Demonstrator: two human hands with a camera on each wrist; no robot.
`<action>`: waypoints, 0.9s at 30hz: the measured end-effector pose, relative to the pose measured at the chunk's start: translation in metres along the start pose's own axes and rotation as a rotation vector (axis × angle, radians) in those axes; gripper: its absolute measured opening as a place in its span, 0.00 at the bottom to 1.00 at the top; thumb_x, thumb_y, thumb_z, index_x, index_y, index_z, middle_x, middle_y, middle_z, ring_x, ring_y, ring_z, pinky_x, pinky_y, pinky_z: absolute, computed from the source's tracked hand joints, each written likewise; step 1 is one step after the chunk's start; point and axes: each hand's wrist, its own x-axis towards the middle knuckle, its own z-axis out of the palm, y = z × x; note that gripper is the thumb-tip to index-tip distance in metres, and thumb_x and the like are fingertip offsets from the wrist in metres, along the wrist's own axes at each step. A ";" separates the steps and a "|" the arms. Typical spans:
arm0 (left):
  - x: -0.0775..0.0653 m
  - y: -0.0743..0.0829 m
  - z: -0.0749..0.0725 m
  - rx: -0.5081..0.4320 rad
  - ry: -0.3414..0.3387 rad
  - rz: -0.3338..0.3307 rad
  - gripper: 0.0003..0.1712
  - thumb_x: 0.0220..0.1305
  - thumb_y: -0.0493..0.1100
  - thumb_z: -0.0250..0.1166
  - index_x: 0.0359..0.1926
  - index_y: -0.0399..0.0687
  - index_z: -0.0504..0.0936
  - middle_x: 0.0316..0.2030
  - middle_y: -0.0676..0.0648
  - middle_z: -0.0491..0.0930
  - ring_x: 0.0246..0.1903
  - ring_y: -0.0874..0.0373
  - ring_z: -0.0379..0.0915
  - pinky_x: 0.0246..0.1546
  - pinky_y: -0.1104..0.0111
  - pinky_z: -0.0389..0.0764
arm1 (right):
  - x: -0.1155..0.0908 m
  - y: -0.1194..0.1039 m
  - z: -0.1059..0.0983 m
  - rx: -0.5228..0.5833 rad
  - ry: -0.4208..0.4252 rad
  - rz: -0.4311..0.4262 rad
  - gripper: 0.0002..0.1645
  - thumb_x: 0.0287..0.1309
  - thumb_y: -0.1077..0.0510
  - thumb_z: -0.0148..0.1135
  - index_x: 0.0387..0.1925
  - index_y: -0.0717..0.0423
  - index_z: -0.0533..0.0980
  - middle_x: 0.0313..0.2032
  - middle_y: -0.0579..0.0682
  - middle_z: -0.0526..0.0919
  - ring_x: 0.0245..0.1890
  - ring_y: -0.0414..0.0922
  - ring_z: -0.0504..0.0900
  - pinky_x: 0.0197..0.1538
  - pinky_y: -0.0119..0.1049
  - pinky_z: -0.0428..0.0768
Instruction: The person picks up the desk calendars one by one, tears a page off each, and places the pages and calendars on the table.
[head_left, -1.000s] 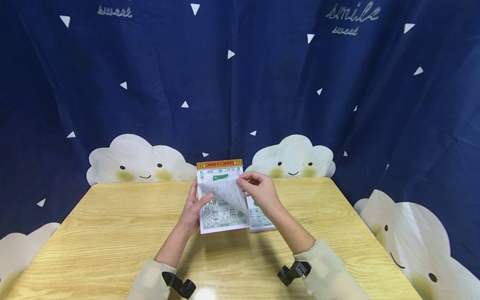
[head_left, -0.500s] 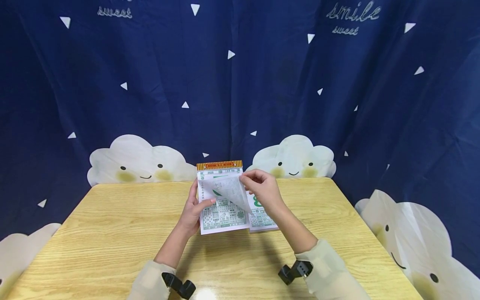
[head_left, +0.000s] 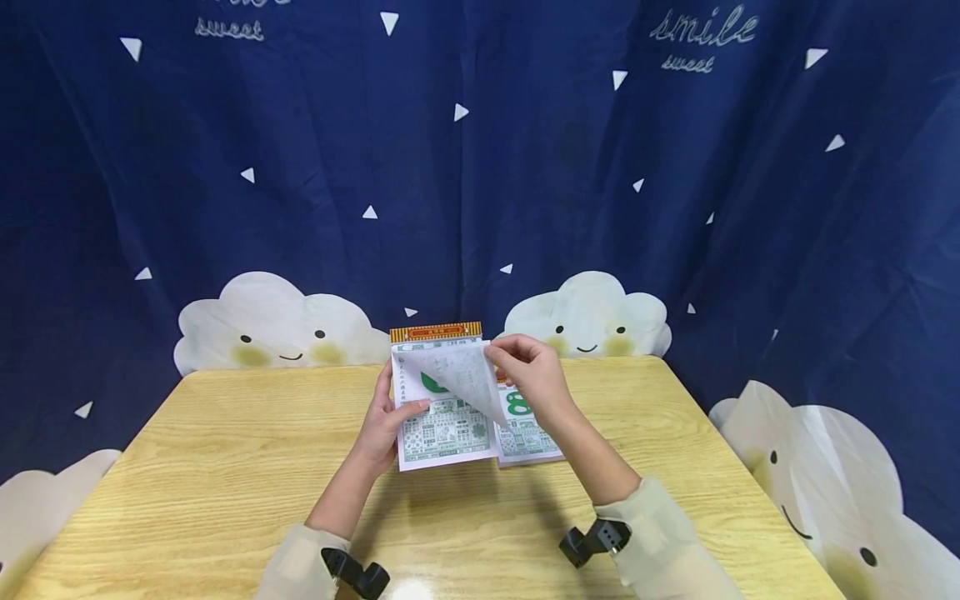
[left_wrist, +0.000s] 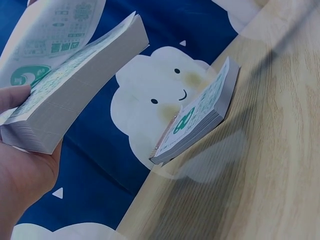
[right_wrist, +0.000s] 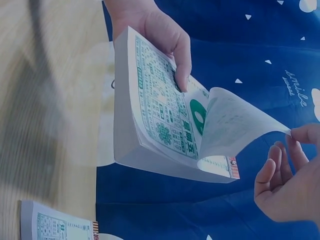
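My left hand [head_left: 378, 429] holds a thick tear-off calendar [head_left: 446, 437] up above the table, thumb across its printed face. An orange-red striped band runs along its top. With thumb and forefinger, my right hand [right_wrist: 295, 185] pinches one corner of the top sheet [right_wrist: 235, 122], which curls back off the pad. Under the sheet part of a green numeral shows; the rest is covered. The other right fingers are bent and touch nothing. A second, similar calendar [left_wrist: 200, 120] with a green 8 lies on the table, partly behind my right hand in the head view.
The light wooden table [head_left: 247, 467] ends at a dark blue curtain [head_left: 300, 150] with white triangles and smiling clouds. Each forearm wears a black wrist camera [head_left: 596, 540] at the pale sleeve.
My right hand has drawn the sheet's corner a little to the right, and the curl has widened. More of the second calendar's green number shows. My left hand keeps its grip.
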 end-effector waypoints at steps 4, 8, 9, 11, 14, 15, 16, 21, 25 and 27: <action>0.000 0.001 0.000 0.008 -0.008 -0.004 0.51 0.59 0.26 0.52 0.71 0.70 0.38 0.45 0.56 0.81 0.38 0.58 0.83 0.38 0.64 0.85 | 0.000 -0.001 -0.003 0.006 0.010 0.007 0.12 0.57 0.59 0.62 0.38 0.65 0.79 0.25 0.40 0.78 0.25 0.42 0.74 0.26 0.25 0.73; 0.000 0.002 0.000 0.016 -0.002 -0.007 0.51 0.59 0.25 0.52 0.71 0.69 0.39 0.43 0.57 0.82 0.38 0.58 0.83 0.38 0.64 0.85 | 0.000 -0.003 -0.006 0.018 0.008 0.004 0.12 0.57 0.59 0.61 0.38 0.66 0.78 0.26 0.40 0.78 0.27 0.43 0.74 0.27 0.25 0.73; 0.001 0.002 0.000 0.019 0.000 -0.007 0.51 0.59 0.25 0.52 0.71 0.69 0.39 0.43 0.57 0.82 0.38 0.58 0.83 0.38 0.64 0.85 | 0.000 -0.003 -0.006 0.020 0.006 0.004 0.13 0.57 0.59 0.61 0.38 0.66 0.78 0.26 0.40 0.78 0.27 0.42 0.74 0.27 0.25 0.73; 0.001 0.003 0.000 0.021 0.004 -0.010 0.50 0.59 0.25 0.52 0.71 0.69 0.40 0.43 0.57 0.82 0.38 0.58 0.83 0.38 0.64 0.85 | -0.001 -0.004 -0.007 0.025 0.004 0.005 0.13 0.57 0.59 0.61 0.39 0.66 0.78 0.26 0.41 0.78 0.26 0.41 0.74 0.27 0.25 0.73; 0.002 0.004 -0.002 0.026 0.001 -0.011 0.51 0.60 0.25 0.52 0.71 0.69 0.39 0.44 0.58 0.82 0.39 0.58 0.83 0.39 0.64 0.85 | 0.000 -0.003 -0.009 0.032 0.009 0.008 0.13 0.57 0.59 0.61 0.39 0.66 0.78 0.26 0.40 0.79 0.25 0.39 0.73 0.27 0.25 0.73; 0.002 0.004 -0.002 0.027 -0.003 -0.010 0.51 0.60 0.25 0.52 0.71 0.69 0.39 0.44 0.58 0.82 0.39 0.58 0.83 0.39 0.64 0.85 | 0.000 -0.003 -0.009 0.032 0.011 0.009 0.13 0.57 0.59 0.62 0.39 0.66 0.78 0.26 0.40 0.79 0.25 0.39 0.73 0.27 0.25 0.73; 0.002 0.005 -0.002 0.028 -0.006 -0.009 0.51 0.60 0.25 0.52 0.71 0.69 0.39 0.44 0.58 0.81 0.39 0.58 0.83 0.39 0.64 0.85 | 0.000 -0.002 -0.010 0.030 0.013 0.012 0.13 0.57 0.59 0.62 0.39 0.66 0.78 0.26 0.40 0.79 0.25 0.38 0.73 0.27 0.25 0.73; 0.002 0.006 -0.001 0.042 -0.010 -0.003 0.51 0.59 0.25 0.53 0.71 0.68 0.38 0.44 0.58 0.82 0.39 0.59 0.83 0.39 0.65 0.85 | 0.000 -0.001 -0.011 0.009 0.019 0.025 0.14 0.57 0.58 0.62 0.39 0.65 0.79 0.28 0.41 0.80 0.27 0.39 0.74 0.28 0.26 0.74; 0.003 0.006 -0.001 0.046 -0.010 -0.004 0.51 0.59 0.25 0.53 0.71 0.68 0.38 0.44 0.58 0.82 0.39 0.59 0.83 0.39 0.65 0.85 | 0.000 0.001 -0.012 0.005 0.025 0.029 0.13 0.57 0.58 0.62 0.39 0.65 0.79 0.28 0.40 0.80 0.28 0.40 0.74 0.28 0.27 0.74; 0.003 0.006 -0.001 0.046 -0.006 -0.005 0.51 0.60 0.25 0.52 0.71 0.68 0.38 0.44 0.58 0.82 0.39 0.59 0.83 0.39 0.65 0.85 | 0.000 0.002 -0.013 0.009 0.030 0.031 0.13 0.56 0.58 0.62 0.38 0.66 0.79 0.27 0.40 0.80 0.29 0.42 0.75 0.28 0.27 0.74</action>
